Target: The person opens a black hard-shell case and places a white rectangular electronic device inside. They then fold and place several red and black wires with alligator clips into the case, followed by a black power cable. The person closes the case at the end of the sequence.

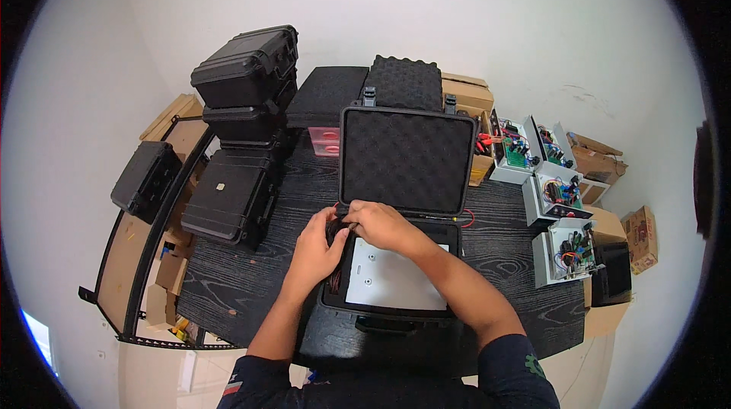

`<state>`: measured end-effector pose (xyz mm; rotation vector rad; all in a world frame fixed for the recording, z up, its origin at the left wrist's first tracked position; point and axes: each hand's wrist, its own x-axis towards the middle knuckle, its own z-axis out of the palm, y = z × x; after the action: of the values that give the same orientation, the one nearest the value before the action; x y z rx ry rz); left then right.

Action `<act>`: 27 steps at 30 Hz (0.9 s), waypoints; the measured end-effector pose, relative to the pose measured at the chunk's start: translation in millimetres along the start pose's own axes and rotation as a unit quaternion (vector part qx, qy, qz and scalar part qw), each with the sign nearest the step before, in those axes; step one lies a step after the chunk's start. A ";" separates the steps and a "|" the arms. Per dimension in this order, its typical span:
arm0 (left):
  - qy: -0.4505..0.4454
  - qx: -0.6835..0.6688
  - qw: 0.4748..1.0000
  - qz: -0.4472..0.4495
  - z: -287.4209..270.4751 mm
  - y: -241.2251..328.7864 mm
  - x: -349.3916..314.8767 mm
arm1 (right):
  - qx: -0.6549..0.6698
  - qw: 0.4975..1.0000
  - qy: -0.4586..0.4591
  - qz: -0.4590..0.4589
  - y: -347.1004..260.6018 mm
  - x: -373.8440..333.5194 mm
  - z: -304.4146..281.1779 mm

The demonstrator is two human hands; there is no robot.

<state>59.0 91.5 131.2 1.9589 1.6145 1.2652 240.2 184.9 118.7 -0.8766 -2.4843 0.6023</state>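
Observation:
An open black hard case [396,325] lies in front of me on the dark table, its lid raised and lined with egg-crate foam [407,154]. A white metal box [396,276] sits in the foam of its base. At the upper left of the base, my left hand [316,247] is closed around a bundle of dark cable [335,232]. My right hand [378,225] reaches across the white box, its fingers pinched on the same cable. Part of the bundle drops into the slot left of the box. A red lead [470,218] shows by the hinge's right end.
Closed black cases [228,192] are stacked at the left, beside a metal rack [129,287]. Foam sheets [327,93] lie on pink drawers [326,142] behind the lid. Opened white housings with circuit boards [563,253] line the right side, near cardboard boxes [641,240].

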 end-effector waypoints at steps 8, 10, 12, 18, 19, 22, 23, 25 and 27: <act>-0.066 0.047 0.995 0.057 -5.3 5.9 4.4 | 0.049 0.999 0.009 -0.016 1.5 -9.7 -27.6; -0.067 0.066 0.995 0.038 -2.0 5.2 4.1 | 0.035 0.999 0.026 -0.029 0.9 -17.6 -45.8; -0.073 0.083 0.994 0.025 3.7 2.2 6.1 | 0.018 0.998 0.052 0.022 -2.6 -32.7 -62.6; -0.109 0.144 0.984 0.003 7.6 8.6 11.0 | -0.040 0.987 0.012 0.157 -14.2 -71.3 -66.3; -0.106 0.157 0.982 0.010 9.4 6.1 11.7 | -0.044 0.987 0.017 0.156 -15.0 -76.1 -61.6; -0.090 0.124 0.987 0.057 16.8 2.0 14.5 | -0.055 0.987 0.095 0.117 -13.3 -84.8 -41.8; -0.081 0.104 0.988 0.075 17.5 0.9 15.3 | -0.061 0.986 0.119 0.099 -10.2 -84.4 -35.6; -0.072 0.063 0.991 0.092 19.0 0.7 16.4 | -0.064 0.987 0.114 0.089 -4.9 -83.5 -30.7; -0.077 0.047 0.989 0.113 19.9 -1.9 17.5 | -0.060 0.987 0.118 0.087 -1.8 -81.5 -27.8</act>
<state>72.8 113.6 126.2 2.2918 1.4343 1.0980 311.4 136.7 121.5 -1.1503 -2.2635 0.3807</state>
